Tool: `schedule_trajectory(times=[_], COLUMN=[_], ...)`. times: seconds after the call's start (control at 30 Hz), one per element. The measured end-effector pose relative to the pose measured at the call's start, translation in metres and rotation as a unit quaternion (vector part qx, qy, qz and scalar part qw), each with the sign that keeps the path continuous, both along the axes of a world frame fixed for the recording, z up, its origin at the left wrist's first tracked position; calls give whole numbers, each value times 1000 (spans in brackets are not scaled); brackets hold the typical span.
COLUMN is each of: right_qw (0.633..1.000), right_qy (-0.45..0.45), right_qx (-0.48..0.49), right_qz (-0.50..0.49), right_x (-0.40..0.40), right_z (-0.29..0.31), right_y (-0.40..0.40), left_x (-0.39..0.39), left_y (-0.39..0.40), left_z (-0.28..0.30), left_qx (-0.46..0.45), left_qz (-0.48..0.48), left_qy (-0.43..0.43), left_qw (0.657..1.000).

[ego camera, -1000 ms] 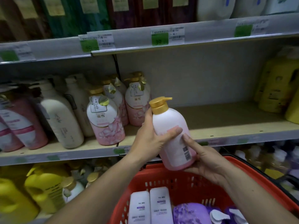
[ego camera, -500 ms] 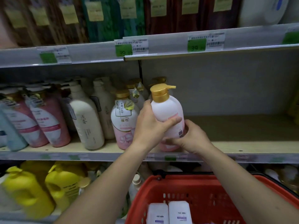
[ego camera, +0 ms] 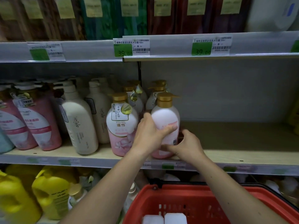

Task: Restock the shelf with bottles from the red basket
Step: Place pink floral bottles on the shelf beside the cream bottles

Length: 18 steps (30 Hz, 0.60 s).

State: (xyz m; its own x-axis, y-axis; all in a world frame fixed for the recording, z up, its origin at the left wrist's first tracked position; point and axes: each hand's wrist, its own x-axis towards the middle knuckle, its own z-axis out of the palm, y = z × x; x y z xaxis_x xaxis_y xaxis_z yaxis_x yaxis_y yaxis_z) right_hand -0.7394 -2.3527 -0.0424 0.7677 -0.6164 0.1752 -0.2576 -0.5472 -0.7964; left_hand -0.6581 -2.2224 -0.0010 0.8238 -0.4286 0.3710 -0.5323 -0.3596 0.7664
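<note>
Pink-and-white pump bottle (ego camera: 165, 125) is held upright at the front edge of the wooden shelf (ego camera: 242, 152), just beside a matching bottle (ego camera: 122, 125).
Its middle is wrapped by the left hand (ego camera: 149, 135); its base is gripped by the right hand (ego camera: 186, 146), above the red basket (ego camera: 186, 199).

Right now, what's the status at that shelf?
Left hand grips pink bottle, right hand steadies its base. Bottle at shelf front edge, beside matching bottle. Space to its right open.

Wooden shelf (ego camera: 242, 143), pink pump bottles (ego camera: 121, 126), cream bottles (ego camera: 79, 123) standing upright
</note>
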Motion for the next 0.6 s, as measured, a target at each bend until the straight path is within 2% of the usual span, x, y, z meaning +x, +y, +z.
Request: schedule_trajectory(times=[0.07, 0.23, 0.3, 0.4, 0.5, 0.6], right_qw=[1000, 994, 992, 988, 996, 997], right_qy=[1, -50, -41, -57, -36, -4], right_qx=[-18, -90, -105, -123, -82, -75], right_qz=[-10, -35, -60, -79, -29, 14], right_x=[-3, 2, 9, 17, 16, 12], right_z=[-3, -23, -26, -24, -23, -17], right_y=[4, 41, 55, 53, 36, 20], left_x=[3, 9, 5, -6, -15, -23], left_y=[3, 15, 14, 10, 5, 6], left_z=[-6, -30, -37, -34, -27, -30], left_qx=[-6, -43, -30, 21, 71, 118], left_qz=[-14, -96, -71, 13, 65, 63], left_qy=[16, 131, 106, 13, -38, -53], left_qw=[1000, 986, 991, 1000, 995, 990])
